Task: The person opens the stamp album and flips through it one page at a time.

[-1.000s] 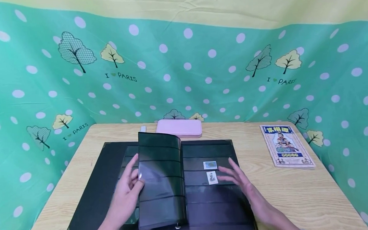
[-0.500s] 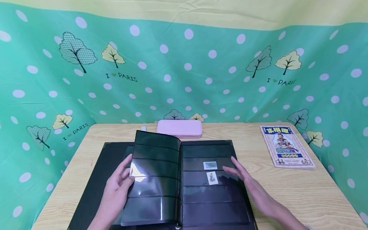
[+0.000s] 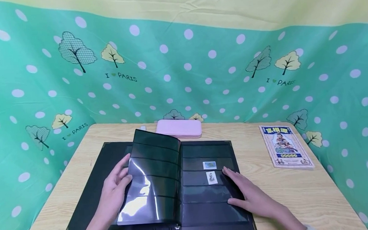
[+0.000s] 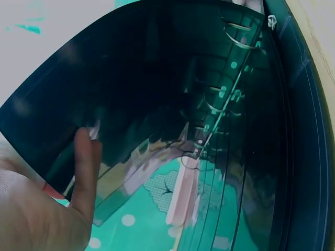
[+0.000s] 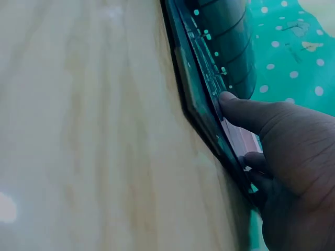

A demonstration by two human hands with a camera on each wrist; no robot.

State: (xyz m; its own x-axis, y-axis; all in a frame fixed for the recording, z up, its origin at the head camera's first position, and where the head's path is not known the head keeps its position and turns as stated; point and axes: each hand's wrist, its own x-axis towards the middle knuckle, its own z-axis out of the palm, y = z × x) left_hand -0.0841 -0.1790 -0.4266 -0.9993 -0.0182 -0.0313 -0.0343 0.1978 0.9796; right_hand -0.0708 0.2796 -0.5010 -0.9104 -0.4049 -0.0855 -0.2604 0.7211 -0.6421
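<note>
A black stamp album (image 3: 95, 182) lies spread on the table in the head view. My left hand (image 3: 113, 190) pinches the outer edge of a raised black page (image 3: 157, 167), thumb on its near face. That page (image 4: 141, 68) curves up from metal rings in the left wrist view. My right hand (image 3: 253, 196) rests on the right-hand page (image 3: 206, 210), fingers extended near its outer edge. Two small stamps sit there, a blue one (image 3: 209, 165) and a grey-and-white one (image 3: 211, 178), just left of the right fingertips. In the right wrist view, the thumb of my right hand (image 5: 298, 162) touches the page.
A pink case (image 3: 179, 128) stands behind the album, with a small white object (image 3: 143, 128) beside it. To the right, an illustrated booklet (image 3: 285, 146) lies on the wooden table (image 3: 311, 195). A green dotted curtain (image 3: 182, 74) encloses the back and sides.
My left hand has drawn the raised page leftward and lower. My right hand, earlier hovering over the right-hand page, has come down onto it.
</note>
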